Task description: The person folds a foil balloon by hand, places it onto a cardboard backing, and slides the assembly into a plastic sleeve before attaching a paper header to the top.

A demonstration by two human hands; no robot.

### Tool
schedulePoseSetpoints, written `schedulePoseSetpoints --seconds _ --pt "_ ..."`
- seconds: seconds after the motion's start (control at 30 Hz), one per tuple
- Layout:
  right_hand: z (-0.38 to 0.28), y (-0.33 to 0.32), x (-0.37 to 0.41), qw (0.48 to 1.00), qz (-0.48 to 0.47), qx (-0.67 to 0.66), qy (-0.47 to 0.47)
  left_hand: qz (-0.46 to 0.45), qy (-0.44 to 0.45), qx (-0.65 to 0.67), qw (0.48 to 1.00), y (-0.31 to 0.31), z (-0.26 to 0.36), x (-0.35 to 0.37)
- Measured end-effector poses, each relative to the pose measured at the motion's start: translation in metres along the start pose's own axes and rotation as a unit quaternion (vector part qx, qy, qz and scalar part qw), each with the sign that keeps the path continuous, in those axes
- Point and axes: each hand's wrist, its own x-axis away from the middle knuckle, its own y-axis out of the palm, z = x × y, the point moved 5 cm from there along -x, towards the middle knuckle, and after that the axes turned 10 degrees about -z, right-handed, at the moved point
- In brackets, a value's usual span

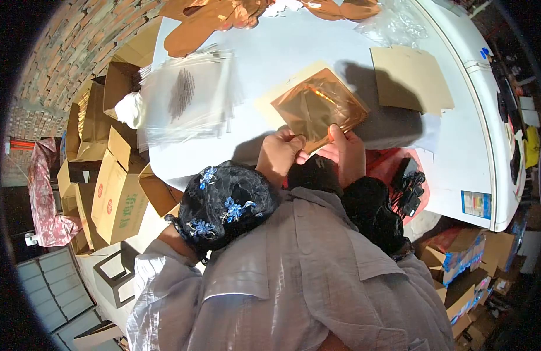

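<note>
Between my two hands is a flat, shiny copper-coloured foil piece (320,102), roughly square, perhaps a folded foil balloon. My left hand (279,153) pinches its near left corner between thumb and fingers. My right hand (348,153) grips the near edge just to the right, thumb on top. Under or behind the foil lies a cream card (271,104), partly covered by it. To the left is a stack of clear plastic bags (191,96) with a dark printed patch. Another stack of tan cards (408,79) lies to the right, partly in shadow.
Loose copper foil balloons (218,20) lie along the white table's (317,38) far edge, beside crumpled clear plastic (396,23). Open cardboard boxes (115,193) crowd the left side. Near my right forearm, a red bag or tray (420,196) holds black cables (408,187). More boxes (458,257) stand at lower right.
</note>
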Motion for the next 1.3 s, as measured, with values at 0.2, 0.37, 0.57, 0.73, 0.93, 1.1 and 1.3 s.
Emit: schedulePoseSetpoints --seconds 0.2,0.37,0.57,0.73,0.93,1.1,1.3 --pt "-0.006 0.003 0.001 1.000 -0.016 -0.012 -0.020 0.071 0.061 0.030 0.995 0.005 0.011 0.004" --pt "-0.013 0.006 0.005 1.000 -0.025 -0.015 -0.005 0.076 0.072 0.028 0.994 0.002 0.007 0.003" --pt "-0.003 -0.001 -0.003 0.998 -0.057 -0.008 -0.009 0.057 0.139 -0.043 0.988 -0.006 0.000 -0.007" --pt "0.006 -0.006 -0.008 0.998 -0.060 -0.017 0.001 0.050 0.092 -0.068 0.992 -0.008 0.007 -0.002" --pt "0.000 -0.007 -0.004 0.999 -0.026 0.030 0.004 0.062 0.081 -0.251 0.963 -0.017 0.014 0.011" --pt "-0.014 -0.002 0.005 1.000 -0.016 0.026 -0.002 0.051 0.127 -0.258 0.956 -0.054 0.055 0.010" --pt "-0.004 -0.031 -0.001 0.996 -0.043 0.048 0.058 0.147 0.198 -0.566 0.787 -0.091 0.153 -0.106"
